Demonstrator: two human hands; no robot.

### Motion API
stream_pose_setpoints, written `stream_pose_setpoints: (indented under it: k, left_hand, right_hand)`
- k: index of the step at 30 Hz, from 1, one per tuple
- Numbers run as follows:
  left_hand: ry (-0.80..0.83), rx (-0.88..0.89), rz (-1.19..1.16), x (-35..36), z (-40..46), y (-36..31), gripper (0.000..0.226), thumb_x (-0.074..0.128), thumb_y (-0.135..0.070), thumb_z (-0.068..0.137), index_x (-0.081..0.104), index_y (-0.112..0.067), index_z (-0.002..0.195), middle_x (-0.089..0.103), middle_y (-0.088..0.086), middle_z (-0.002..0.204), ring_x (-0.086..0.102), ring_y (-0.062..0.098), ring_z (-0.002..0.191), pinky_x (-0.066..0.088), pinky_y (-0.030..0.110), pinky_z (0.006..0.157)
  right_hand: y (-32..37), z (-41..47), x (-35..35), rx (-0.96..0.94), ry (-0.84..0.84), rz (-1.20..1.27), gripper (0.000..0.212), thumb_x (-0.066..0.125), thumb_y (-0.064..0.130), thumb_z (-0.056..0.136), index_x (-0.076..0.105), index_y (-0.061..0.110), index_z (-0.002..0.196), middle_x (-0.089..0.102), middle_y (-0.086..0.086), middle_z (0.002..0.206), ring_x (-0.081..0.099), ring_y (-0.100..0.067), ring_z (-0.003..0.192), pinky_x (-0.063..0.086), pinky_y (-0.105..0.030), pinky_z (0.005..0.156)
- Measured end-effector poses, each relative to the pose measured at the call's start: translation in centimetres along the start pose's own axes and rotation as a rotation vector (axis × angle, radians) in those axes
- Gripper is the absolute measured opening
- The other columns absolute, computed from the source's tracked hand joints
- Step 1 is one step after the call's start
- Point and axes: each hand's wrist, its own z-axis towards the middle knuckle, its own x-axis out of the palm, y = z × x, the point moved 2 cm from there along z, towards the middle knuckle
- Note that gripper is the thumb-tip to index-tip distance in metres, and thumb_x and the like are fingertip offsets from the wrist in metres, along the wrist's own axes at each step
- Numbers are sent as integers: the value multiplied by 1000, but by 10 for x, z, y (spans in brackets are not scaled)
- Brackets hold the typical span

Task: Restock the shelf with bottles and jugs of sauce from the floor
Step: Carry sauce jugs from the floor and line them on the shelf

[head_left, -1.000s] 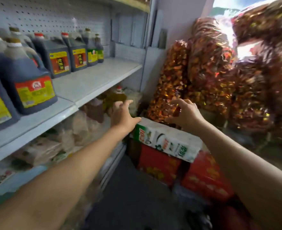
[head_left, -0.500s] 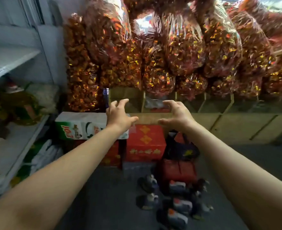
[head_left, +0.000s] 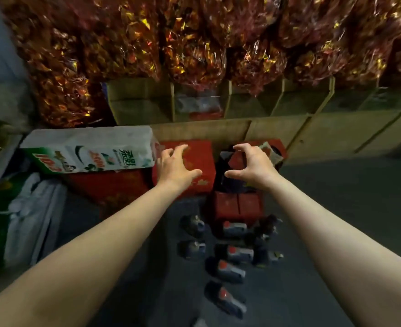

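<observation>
Reaching forward, left hand (head_left: 174, 165) and right hand (head_left: 250, 165) spread above jugs (head_left: 232, 253).

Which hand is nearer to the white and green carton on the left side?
Left. The left hand hovers just right of the white and green carton, almost at its end. The right hand is much farther right, over a dark bag.

Glossy crinkled foil bags (head_left: 194, 43); matt grey floor (head_left: 336, 197).

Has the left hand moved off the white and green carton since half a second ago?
Yes. The left hand has shifted right, off the white and green carton, and now hovers over the red box beside it.
</observation>
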Motion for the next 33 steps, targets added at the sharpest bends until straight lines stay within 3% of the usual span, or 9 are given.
stream_pose_setpoints:
  k: [6, 10, 15, 21, 24, 29, 33]
  left_hand:
    - [104, -83, 25, 64, 22, 52, 77, 79, -44, 79, 42, -33, 145, 34, 10, 149, 30, 33, 139, 29, 37, 114]
    - [194, -145, 26, 118, 39, 106, 76, 79, -45, 80, 43, -30, 145, 36, 9, 148, 32, 32, 139, 30, 39, 114]
    - [316, -260, 30, 199, 52, 195, 74, 77, -45, 83, 42, -29, 146, 34, 7, 151, 33, 32, 141, 35, 44, 112]
    - [424, -330, 55, 305, 57, 320, 76, 80, -43, 80, 46, -25, 144, 41, 11, 146, 36, 31, 138, 33, 38, 111]
    - [481, -318, 59, 361, 59, 382, 77, 82, -41, 77, 48, -21, 143, 46, 12, 145, 36, 27, 139, 31, 31, 109]
    - [552, -374, -66, 451, 63, 467, 79, 85, -39, 75, 49, -21, 142, 50, 6, 145, 46, 24, 135, 38, 32, 106]
    - [562, -346, -196, 518, 67, 514, 89, 87, -24, 73, 41, -22, 149, 42, 2, 153, 38, 16, 141, 31, 17, 102]
  right_hand:
    - [-55, 23, 83, 91, 115, 79, 85, 87, 48, 73, 47, 22, 143, 52, -9, 141, 47, -28, 134, 42, -40, 107]
    - [-98, 28, 158, 256, 170, 193, 84, 86, 47, 75, 47, 21, 145, 53, -9, 142, 50, -28, 132, 41, -36, 105]
    - [-152, 29, 261, 430, 238, 272, 82, 86, 43, 77, 46, 20, 145, 54, -8, 144, 52, -27, 131, 42, -34, 102]
    - [-228, 25, 412, 583, 344, 301, 80, 85, 40, 79, 48, 13, 144, 59, -9, 141, 57, -27, 126, 47, -35, 100]
    - [-267, 27, 485, 621, 400, 301, 76, 83, 33, 83, 46, 10, 145, 60, -12, 137, 60, -26, 121, 46, -29, 90]
    - [-323, 35, 589, 629, 424, 328, 85, 84, 37, 81, 41, 16, 150, 53, -11, 146, 53, -30, 131, 45, -39, 108]
    - [-361, 44, 659, 586, 436, 421, 100, 85, 28, 81, 23, 22, 159, 43, -8, 156, 45, -28, 140, 41, -37, 111]
